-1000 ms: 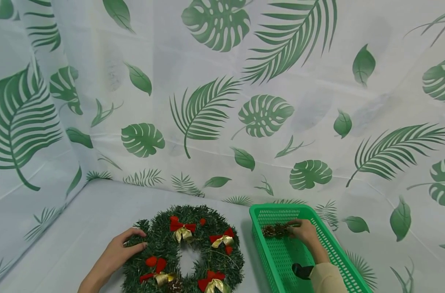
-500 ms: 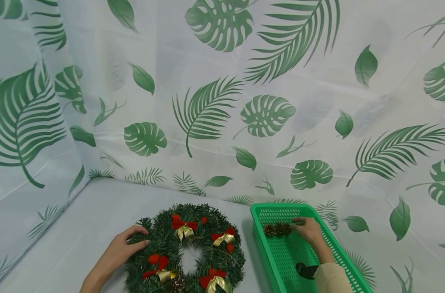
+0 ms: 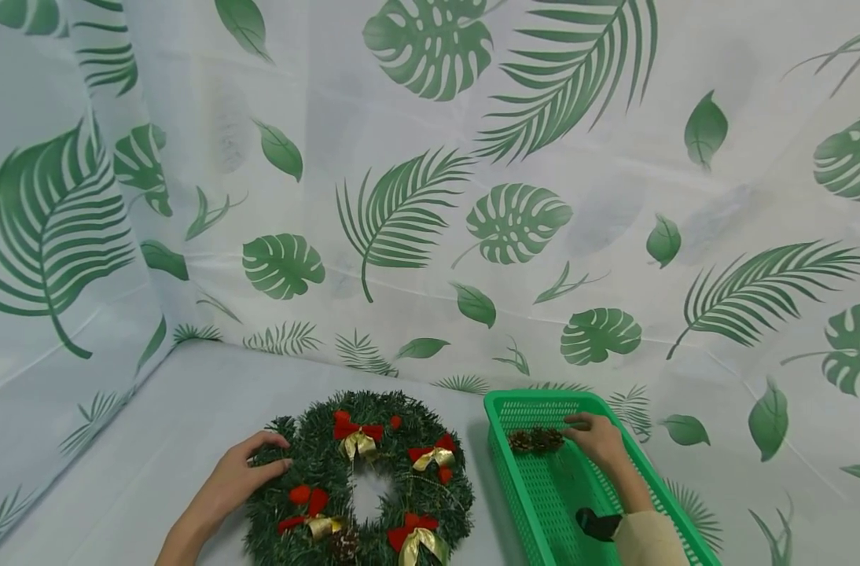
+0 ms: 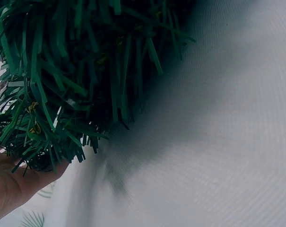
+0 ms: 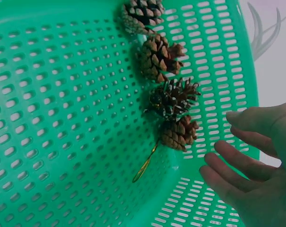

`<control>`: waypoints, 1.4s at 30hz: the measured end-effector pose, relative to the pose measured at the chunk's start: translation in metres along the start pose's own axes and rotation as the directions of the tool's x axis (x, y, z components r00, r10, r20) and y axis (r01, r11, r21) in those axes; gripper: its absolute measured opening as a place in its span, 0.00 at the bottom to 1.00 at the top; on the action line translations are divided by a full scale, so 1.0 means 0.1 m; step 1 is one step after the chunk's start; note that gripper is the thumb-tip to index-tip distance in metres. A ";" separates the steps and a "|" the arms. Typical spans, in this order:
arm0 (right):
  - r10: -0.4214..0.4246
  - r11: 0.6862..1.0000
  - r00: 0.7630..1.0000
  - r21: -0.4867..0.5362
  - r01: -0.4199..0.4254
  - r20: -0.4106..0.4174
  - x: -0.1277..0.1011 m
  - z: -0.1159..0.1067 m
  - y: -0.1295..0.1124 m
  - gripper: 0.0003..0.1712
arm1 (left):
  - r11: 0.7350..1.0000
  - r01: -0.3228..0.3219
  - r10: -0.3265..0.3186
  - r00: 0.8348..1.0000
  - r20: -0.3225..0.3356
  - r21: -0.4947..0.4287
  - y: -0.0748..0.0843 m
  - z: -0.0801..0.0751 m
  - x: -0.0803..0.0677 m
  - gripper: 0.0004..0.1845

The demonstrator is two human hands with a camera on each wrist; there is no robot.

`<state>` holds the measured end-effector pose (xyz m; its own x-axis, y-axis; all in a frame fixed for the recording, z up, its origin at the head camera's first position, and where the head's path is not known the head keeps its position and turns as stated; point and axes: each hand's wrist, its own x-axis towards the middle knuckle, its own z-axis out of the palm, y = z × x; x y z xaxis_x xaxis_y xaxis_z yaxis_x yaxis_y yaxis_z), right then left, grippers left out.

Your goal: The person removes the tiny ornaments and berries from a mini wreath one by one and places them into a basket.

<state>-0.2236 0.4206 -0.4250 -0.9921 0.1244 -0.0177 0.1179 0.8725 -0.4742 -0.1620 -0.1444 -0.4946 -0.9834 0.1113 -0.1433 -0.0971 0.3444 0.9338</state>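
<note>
A green wreath (image 3: 362,479) with red and gold bows lies flat on the white table. My left hand (image 3: 242,472) holds its left edge, fingers and thumb curved round the needles (image 4: 76,71), palm (image 4: 10,184) against them. My right hand (image 3: 596,440) is inside the green basket (image 3: 543,503), just right of a row of brown pinecones (image 3: 536,439). In the right wrist view the fingers (image 5: 247,165) are relaxed and spread, a small gap away from the nearest pinecone (image 5: 178,132). A gold loop (image 5: 145,165) trails from that pinecone.
A leaf-printed white cloth (image 3: 430,196) hangs behind and at the left, meeting the table right behind the wreath and basket. A black strap (image 3: 594,523) sits at my right wrist. Bare tabletop (image 3: 154,440) stretches left of the wreath.
My right hand has drawn back slightly to the right, off the pinecones. The left hand stays on the wreath's edge.
</note>
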 end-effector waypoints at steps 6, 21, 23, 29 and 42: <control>-0.040 0.999 0.999 0.023 0.040 0.006 -0.09 -0.05 -0.07 0.21 | 1.000 0.007 -0.007 1.000 0.007 -0.001 0.00 0.00 0.00 0.21; -0.082 0.993 0.996 0.092 0.079 0.024 -0.29 -0.10 -0.29 0.23 | 1.000 0.002 -0.002 1.000 0.013 -0.005 -0.01 0.00 -0.01 0.21; -0.084 0.991 0.996 0.103 0.081 0.025 -0.31 -0.11 -0.32 0.23 | 1.000 0.003 -0.003 1.000 0.013 -0.002 0.00 0.00 -0.01 0.21; -0.090 0.987 0.996 0.137 0.086 0.022 -0.36 -0.11 -0.36 0.23 | 1.000 0.000 0.000 1.000 0.014 0.002 0.00 0.00 -0.02 0.21; -0.112 0.967 0.992 0.234 0.095 0.060 -0.53 -0.16 -0.54 0.27 | 1.000 -0.003 0.003 1.000 0.022 -0.001 0.00 -0.01 -0.01 0.22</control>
<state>-0.1768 0.3744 -0.3839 -0.9998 -0.0031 -0.0176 0.0094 0.7453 -0.6667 -0.1613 -0.1448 -0.4939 -0.9801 0.1331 -0.1475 -0.0940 0.3433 0.9345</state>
